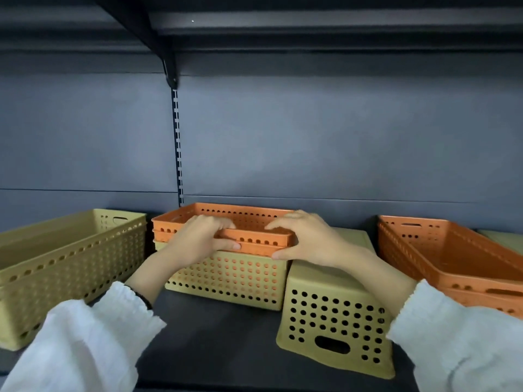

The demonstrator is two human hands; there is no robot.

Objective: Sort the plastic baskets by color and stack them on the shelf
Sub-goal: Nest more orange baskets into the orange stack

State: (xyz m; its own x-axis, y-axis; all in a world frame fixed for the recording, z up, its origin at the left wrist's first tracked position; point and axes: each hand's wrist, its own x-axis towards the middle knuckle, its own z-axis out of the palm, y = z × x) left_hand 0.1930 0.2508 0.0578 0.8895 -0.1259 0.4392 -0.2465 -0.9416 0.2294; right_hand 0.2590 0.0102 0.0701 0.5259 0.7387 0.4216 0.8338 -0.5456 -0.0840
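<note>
Both of your hands were on the near rim of the nested orange baskets (226, 222) at the middle of the shelf (220, 335). Your left hand (202, 240) was curled over the rim with the fingers inside and the thumb pressed along the outer edge; your right hand (300, 239) gripped the near right corner the same way, fingers over the top, thumb beneath the lip. Two orange rims showed one above the other, so you appeared to hold more than one basket, all sitting inside a yellow basket (229, 275).

To do this step well, you needed to lift the orange ones straight up and level, so the pair came out together. I judged the yellow one might rise with them if the fit was tight; pinning its rim with a thumb would have helped.

Their likely home was the orange stack (452, 258) at the right, well apart from your hands and lying at an angle. Between stood an upturned yellow basket (334, 315), just beside the one you worked on, under your right wrist; you would have had to carry the load over it. A long yellow basket (68, 264) stood at the left, clear of the route. Your loose white sleeves (85, 343) hung near the front edge and could have caught on a rim.
</note>
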